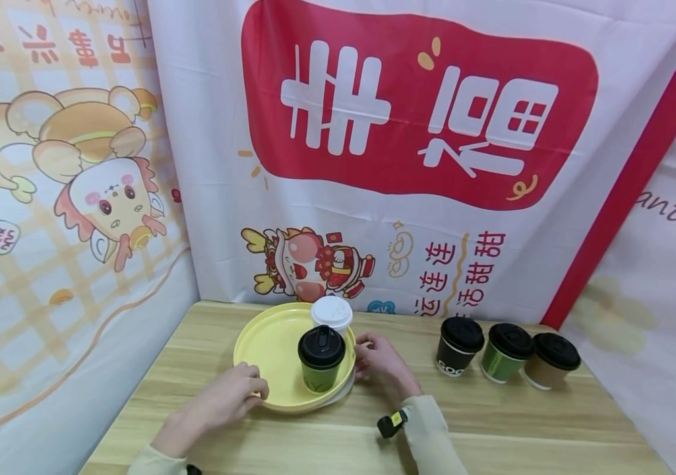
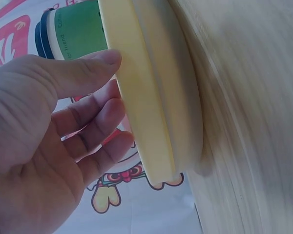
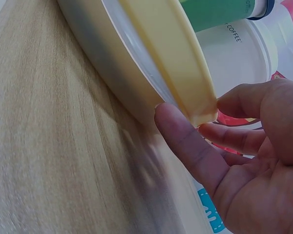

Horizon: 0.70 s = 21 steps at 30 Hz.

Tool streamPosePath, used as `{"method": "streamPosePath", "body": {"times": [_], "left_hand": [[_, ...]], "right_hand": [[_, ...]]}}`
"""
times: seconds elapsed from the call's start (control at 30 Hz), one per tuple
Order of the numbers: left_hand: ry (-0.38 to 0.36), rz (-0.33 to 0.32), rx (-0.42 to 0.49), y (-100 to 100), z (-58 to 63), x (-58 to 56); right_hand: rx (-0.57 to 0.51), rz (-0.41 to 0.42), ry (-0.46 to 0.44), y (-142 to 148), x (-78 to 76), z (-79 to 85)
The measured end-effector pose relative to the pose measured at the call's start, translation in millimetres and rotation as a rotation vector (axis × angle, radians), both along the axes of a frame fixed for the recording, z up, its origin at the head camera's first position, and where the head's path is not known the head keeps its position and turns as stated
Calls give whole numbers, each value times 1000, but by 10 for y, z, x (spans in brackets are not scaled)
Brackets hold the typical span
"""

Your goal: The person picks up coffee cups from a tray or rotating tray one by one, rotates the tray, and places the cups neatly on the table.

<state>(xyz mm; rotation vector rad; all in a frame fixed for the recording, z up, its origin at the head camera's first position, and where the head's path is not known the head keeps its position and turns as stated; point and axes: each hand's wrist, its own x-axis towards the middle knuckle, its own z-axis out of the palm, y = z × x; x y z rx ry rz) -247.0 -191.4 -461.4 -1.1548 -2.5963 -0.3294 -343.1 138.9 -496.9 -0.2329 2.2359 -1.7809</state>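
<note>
A left hand point(image 1: 227, 396) and right hand point(image 1: 382, 361) pinch the rim of a yellow tray point(image 1: 269, 349) at its near-left and right edges, toward the far-left corner of the table point(image 1: 177, 369). Uneven lifting could topple the green cup point(image 1: 320, 377) and white cup point(image 1: 333, 310) crowding its right side.

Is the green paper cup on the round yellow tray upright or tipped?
Upright: the green paper cup stands with its black plastic lid uppermost.
</note>
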Motion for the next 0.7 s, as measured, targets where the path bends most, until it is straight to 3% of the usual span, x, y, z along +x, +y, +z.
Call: {"method": "streamPosePath", "body": {"times": [0.2,0.37,0.53,0.7], "left_hand": [[-7,30,14,3,16,-2],[31,45,83,9,18,-50],[53,88,163,6,97,-153],[16,159,280,1,215,-306]], "right_hand": [[0,-16,-9,-6,18,2],[15,-16,-13,-15,22,-8],[40,-18,-19,-18,11,0],[37,-23,-21,-3,-2,5]]}}
